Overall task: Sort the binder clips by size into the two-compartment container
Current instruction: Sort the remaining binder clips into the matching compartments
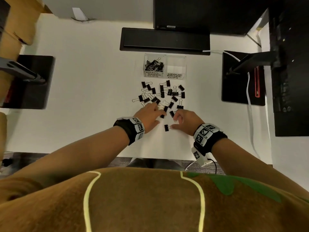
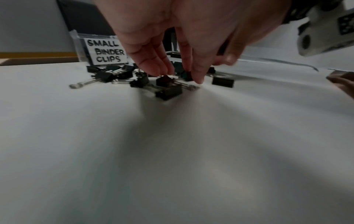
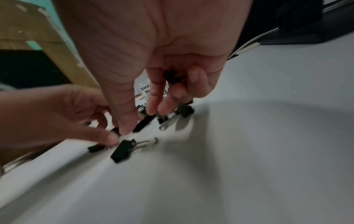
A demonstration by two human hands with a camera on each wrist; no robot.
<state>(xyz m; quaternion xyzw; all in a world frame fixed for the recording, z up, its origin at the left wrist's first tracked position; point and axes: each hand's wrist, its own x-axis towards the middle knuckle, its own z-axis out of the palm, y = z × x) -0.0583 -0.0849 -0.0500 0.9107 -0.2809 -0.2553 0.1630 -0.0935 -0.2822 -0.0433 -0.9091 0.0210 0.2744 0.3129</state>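
A clear two-compartment container (image 1: 164, 56) stands beyond a loose pile of black binder clips (image 1: 161, 94). Its left half, labelled SMALL BINDER CLIPS (image 2: 106, 52), holds several clips (image 1: 154, 65). The right half (image 1: 175, 66), labelled MEDIUM, looks empty. My left hand (image 1: 156, 114) reaches down at the pile's near edge, its straight fingers (image 2: 162, 68) touching clips (image 2: 164, 81). My right hand (image 1: 175, 121) keeps one binder clip (image 3: 171, 77) tucked under its curled ring and little fingers. Its thumb and first two fingers (image 3: 153, 106) hover over more clips. A lone clip (image 1: 166, 127) lies just in front of them.
A black bar (image 1: 164, 40) lies behind the container, under a dark monitor. Black stand bases sit at the left (image 1: 33, 81) and right (image 1: 240, 77). A white cable (image 1: 250, 104) runs down the right side. The table's near edge (image 1: 150, 156) is close to my body.
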